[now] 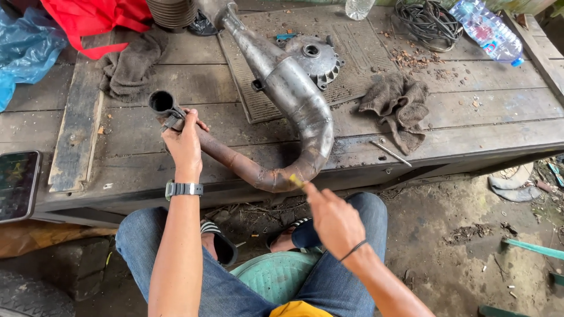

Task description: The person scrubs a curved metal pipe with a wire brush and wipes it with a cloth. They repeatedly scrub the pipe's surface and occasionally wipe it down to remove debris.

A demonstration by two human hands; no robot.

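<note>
**Inspector A:** How is the long, curved, rusty grey metal exhaust pipe [282,111] placed?

**Inspector B:** It is laid across the weathered wooden worktop [470,117], its bend overhanging the front edge. The narrow open end is gripped by the left hand [183,147], closed around the tube. A small yellowish tool [296,181] is pinched in the right hand [335,220] and held against the underside of the bend.

**Inspector A:** What is judged done, and what is left?

**Inspector B:** Heavy rust and dark deposit are seen over the whole bend and the thin section; no cleaned patch can be made out. The work is judged to be at an early stage, with nearly all the surface left untreated.

**Inspector A:** Other items?

**Inspector B:** A grey finned round metal cover [314,56], a crumpled brown rag [396,105] and a clear plastic bottle [487,29] are noted on the worktop.
</note>
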